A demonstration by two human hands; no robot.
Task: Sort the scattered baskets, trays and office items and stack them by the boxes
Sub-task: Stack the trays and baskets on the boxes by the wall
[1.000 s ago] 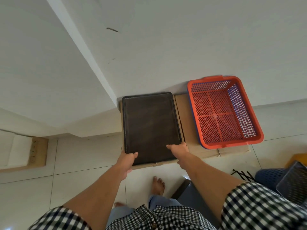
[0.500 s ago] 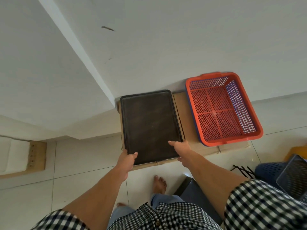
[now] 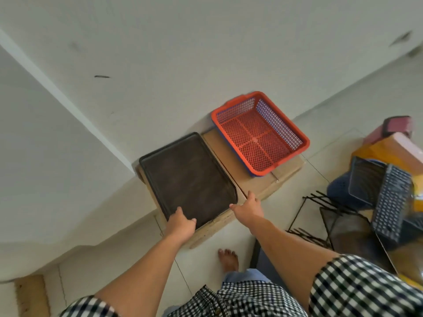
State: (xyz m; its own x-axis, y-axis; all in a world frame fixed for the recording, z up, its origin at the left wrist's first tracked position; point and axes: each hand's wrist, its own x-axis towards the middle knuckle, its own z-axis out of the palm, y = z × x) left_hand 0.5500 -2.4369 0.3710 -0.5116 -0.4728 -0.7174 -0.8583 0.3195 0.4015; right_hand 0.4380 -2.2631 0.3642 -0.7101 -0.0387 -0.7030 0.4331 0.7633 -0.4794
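Note:
A black tray (image 3: 187, 177) lies flat on a cardboard box (image 3: 258, 181) against the wall. My left hand (image 3: 182, 223) rests on the tray's near corner, with a finger and the thumb stretched out on top of it. My right hand (image 3: 248, 208) hovers open just off the tray's near right corner, over the box, and its thumb tip reaches the tray's rim. A red mesh basket (image 3: 304, 143) sits on the right half of the same box, with a blue rim showing under it.
To the right on the floor is a pile: a black wire rack (image 3: 320, 207), dark mesh baskets (image 3: 389, 202), a blue basket (image 3: 336, 188), a yellow item (image 3: 389, 147) and a pink one (image 3: 398, 124). My bare foot (image 3: 229, 259) stands before the box. A wall corner juts out at left.
The tray has settled on the box. My right hand has let go of its corner and opened, and my left hand's grip has loosened. The view has swung right, showing the pile.

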